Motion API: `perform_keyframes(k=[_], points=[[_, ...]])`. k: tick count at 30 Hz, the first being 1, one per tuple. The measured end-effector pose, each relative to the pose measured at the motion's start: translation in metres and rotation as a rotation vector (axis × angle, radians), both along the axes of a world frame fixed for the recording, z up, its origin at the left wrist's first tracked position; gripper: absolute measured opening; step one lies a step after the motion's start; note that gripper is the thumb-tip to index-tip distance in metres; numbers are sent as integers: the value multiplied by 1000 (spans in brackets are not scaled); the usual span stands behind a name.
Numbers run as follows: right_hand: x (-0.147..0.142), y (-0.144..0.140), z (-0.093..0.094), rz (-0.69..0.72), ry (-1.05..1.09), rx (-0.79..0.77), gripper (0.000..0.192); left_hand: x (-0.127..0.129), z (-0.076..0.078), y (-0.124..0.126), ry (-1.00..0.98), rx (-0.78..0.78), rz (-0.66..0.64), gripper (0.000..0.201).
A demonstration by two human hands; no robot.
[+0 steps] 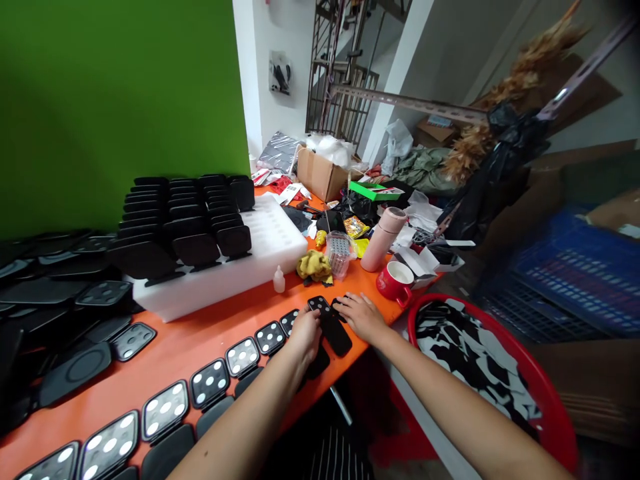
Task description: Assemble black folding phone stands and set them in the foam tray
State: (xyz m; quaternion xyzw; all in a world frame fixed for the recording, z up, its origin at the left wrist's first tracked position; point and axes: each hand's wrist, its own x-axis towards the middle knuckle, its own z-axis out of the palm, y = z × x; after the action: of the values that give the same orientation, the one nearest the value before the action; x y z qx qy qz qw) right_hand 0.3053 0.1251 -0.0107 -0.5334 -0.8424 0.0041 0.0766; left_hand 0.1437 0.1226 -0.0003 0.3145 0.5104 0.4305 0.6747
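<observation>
Left of red mug (392,285): flat black plate (337,336), rounded corners, pale-dotted end. Right hand (361,317) spread; left hand (306,329) curled, pinch unclear.

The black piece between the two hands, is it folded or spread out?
Spread out: its white-dotted section lies beyond its plain section, dots showing, rather than covering it.

Your worktop (203,333) looks smooth and faintly glossy; the black pieces (209,383) at near left, smooth plastic. Farther off you have a matt foam block (225,285), rough cloth (314,265) and a glossy mug (389,283).
</observation>
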Motion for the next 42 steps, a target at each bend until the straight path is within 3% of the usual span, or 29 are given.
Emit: perform_keyframes(k=[5, 9, 13, 18, 22, 29, 34, 39, 42], points=[[-2, 1, -4, 10, 43, -18, 34, -10, -6, -19, 395, 338, -97, 42], [-5, 2, -4, 1, 36, -9, 34, -19, -7, -40, 662, 655, -348, 53], [-8, 3, -1, -24, 19, 3, 33, -23, -10, -51, 838, 814, -515, 58], [-12, 7, 7, -92, 21, 22, 32, -24, -11, -61, 1022, 865, -527, 58], [-31, -7, 10, -139, 38, 42, 31, -32, -11, -69, 1135, 830, -469, 64], [-58, -40, -7, -157, 140, -35, 41, -47, -23, -69, 1175, 836, -501, 62], [-43, -25, -15, 18, 191, -144, 41, -49, -26, -68, 1172, 868, -522, 61], [-36, -16, -8, 176, 221, -255, 42, -54, -22, -70, 1156, 912, -535, 53], [-37, -17, -5, 201, 287, -283, 42, -55, -20, -72, 1151, 930, -537, 48]])
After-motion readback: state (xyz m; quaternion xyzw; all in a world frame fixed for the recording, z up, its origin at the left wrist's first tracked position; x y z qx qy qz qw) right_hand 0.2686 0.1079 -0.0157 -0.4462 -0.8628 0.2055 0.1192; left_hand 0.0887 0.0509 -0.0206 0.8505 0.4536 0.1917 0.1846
